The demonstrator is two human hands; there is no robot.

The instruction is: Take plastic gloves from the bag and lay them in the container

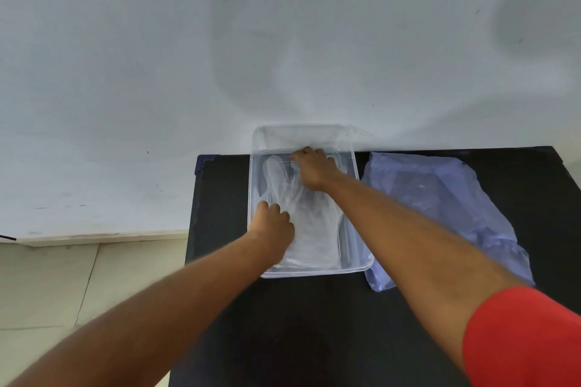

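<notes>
A clear plastic container (361, 264) sits on the black table, pushed against the wall. A see-through plastic glove (309, 229) lies flat inside it, fingers pointing to the far end. My left hand (275, 228) presses on the glove's near left side, fingers curled down. My right hand (312, 168) rests on the glove's finger end at the far side of the container, fingers bent onto the plastic. To the right of the container, the bluish plastic bag (440, 207) lies flat and crumpled on the table.
The black table (314, 324) runs from the wall toward me; its left edge drops to a pale tiled floor (63, 286). A white wall (220, 41) stands right behind the container.
</notes>
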